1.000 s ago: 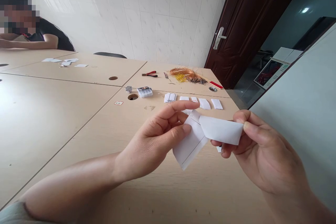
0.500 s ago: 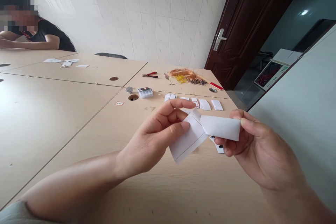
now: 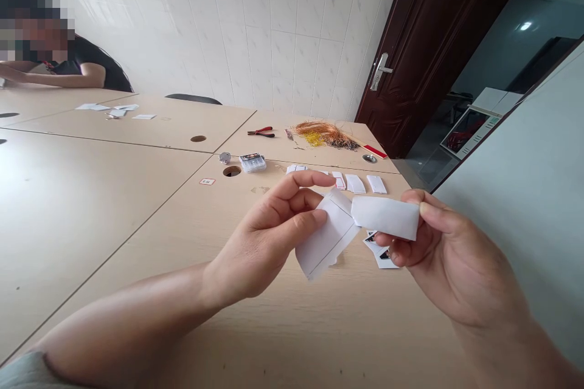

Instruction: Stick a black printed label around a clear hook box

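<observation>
My left hand (image 3: 278,231) pinches a white paper slip (image 3: 326,234) printed with thin black lines, its thumb on the front face. Between the thumb and fingers of my right hand (image 3: 451,249) is a folded white paper (image 3: 385,217), held by its right end. The left end of this folded paper meets the upper right edge of the lined slip; whether they are joined I cannot tell. Both papers are in the air above the table. Below my right fingers lie small printed photo cards (image 3: 385,257), partly covered by the hand.
Behind my hands several small white paper stacks (image 3: 354,183) lie in a row. Farther back are a clear plastic box (image 3: 252,162), red-handled pliers (image 3: 261,132) and a copper wire bundle (image 3: 326,134). Another person (image 3: 86,64) sits at the far left.
The folded paper has shifted slightly right and up relative to the lined slip. More of the photo cards beneath now shows. Both hands keep their hold.
</observation>
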The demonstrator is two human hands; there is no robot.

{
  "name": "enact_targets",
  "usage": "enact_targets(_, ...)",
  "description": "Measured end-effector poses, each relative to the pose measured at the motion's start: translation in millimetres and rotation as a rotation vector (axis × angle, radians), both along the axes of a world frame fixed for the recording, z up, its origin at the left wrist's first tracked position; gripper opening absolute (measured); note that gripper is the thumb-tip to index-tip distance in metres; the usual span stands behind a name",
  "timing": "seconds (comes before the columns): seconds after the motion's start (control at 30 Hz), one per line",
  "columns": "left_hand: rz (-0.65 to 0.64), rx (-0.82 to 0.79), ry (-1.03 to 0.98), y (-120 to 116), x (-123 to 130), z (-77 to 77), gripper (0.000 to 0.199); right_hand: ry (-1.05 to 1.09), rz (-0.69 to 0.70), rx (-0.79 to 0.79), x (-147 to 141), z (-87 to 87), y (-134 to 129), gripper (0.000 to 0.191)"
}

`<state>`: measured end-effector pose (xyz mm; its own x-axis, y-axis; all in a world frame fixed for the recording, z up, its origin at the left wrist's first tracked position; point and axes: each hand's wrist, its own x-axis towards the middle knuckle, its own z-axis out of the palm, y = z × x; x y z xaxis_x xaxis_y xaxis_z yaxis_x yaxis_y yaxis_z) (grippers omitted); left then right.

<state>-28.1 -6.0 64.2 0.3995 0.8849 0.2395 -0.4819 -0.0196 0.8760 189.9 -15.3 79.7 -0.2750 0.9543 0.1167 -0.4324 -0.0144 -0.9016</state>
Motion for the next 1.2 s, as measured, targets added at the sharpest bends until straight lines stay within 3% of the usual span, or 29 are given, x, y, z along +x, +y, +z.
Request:
enact_targets(0.13,0.048,-0.004,0.028,1,2,1.9,0.020,-0.020,-0.062,0.053,3,0.5,3,0.014)
enact_targets(0.3,0.198,0.013,0.084,11,2,7.5,0.021,-0.076,-0.148,0.194,13,3.7,12,0.013)
enact_targets(0.37,0.336,0.056,0.209,26,-2,8.8,0.025,-0.093,-0.163,0.218,15,4.3,15,0.016)
enact_targets(0.43,0.513,0.081,0.480,47,-9,7.5,0.029,-0.091,-0.189,0.218,16,3.3,17,0.015)
enact_targets(0.67,0.592,-0.005,0.995,115,-45,-24.7,0.026,-0.092,-0.209,0.189,15,-2.9,22,0.009)
enact_targets(0.77,0.560,0.004,1.160,124,-52,-38.6,0.031,-0.086,-0.211,0.159,14,-1.0,22,0.011)
enact_targets(0.87,0.516,0.072,1.190,118,-47,-38.7,0.030,-0.178,-0.266,0.226,12,-2.9,16,0.017)
enact_targets(0.97,0.435,0.177,1.090,95,-32,-24.3,0.023,-0.443,-0.410,0.488,9,-12.2,3,0.015)
enact_targets(1.03,0.302,0.231,0.969,71,-21,-11.6,0.038,-0.619,-0.503,0.720,7,-19.0,-6,0.005)
enact_targets(1.13,0.075,0.258,0.752,34,-11,1.9,0.056,-0.845,-0.501,1.077,2,-21.4,-15,0.021)
enact_targets(1.2,-0.078,0.182,0.494,18,-8,4.6,0.044,-0.941,-0.456,1.238,-2,-17.6,-17,0.022)
